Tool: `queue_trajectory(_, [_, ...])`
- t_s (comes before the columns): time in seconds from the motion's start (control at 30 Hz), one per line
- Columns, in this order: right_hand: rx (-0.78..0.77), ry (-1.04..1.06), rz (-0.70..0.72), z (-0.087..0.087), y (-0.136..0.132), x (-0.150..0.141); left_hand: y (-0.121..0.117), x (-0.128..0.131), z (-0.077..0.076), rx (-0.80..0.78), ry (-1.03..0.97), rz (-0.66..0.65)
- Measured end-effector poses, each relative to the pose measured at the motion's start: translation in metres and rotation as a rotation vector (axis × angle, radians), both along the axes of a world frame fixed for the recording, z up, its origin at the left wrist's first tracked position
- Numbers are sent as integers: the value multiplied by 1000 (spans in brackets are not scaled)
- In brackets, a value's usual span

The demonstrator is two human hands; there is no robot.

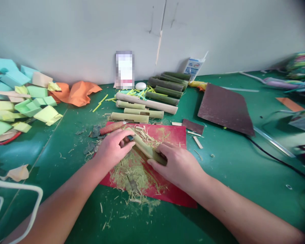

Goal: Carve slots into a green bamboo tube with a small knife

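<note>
On the red sheet's [184, 196] near half, powdery shavings [136, 178] are lying; over its middle, the right hand [179, 157] is gripping the bamboo tube's [143, 147] near end, the left hand [115, 145] curling round its far end. Probably light, stiff and dust-slick, the tube is inviting holds around its rounded ends, away from splinter-prone edges. Beyond the sheet, smooth, pale bamboo lengths [129, 117] are lying.

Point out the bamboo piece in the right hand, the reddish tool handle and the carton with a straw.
Bamboo piece [144, 147]: head view, middle of its exposed length.
Reddish tool handle [112, 127]: head view, middle of the grip.
Carton [192, 67]: head view, its printed front, below the straw.
</note>
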State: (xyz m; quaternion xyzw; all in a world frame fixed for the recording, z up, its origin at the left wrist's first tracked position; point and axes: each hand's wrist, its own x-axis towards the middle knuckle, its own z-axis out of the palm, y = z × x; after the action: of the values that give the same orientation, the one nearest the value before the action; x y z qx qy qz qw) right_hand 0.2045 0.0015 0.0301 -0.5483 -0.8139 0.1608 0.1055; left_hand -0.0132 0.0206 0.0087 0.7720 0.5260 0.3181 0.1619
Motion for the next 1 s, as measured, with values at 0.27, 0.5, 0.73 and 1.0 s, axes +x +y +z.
queue_trajectory(0.27, [8, 8, 3, -3, -1, -1, 5, 2, 2, 148, -46, -25])
queue_trajectory(0.5, [9, 18, 1, -4, -2, -1, 7, 5, 6, 156, 1, -47])
queue_trajectory(0.73, [13, 24, 4, -4, -1, -1, 6, 4, 6, 117, 11, -28])
queue_trajectory(1.0, [-4, 19, 6, -4, -1, -1, 3, 0, 0, -67, -156, 20])
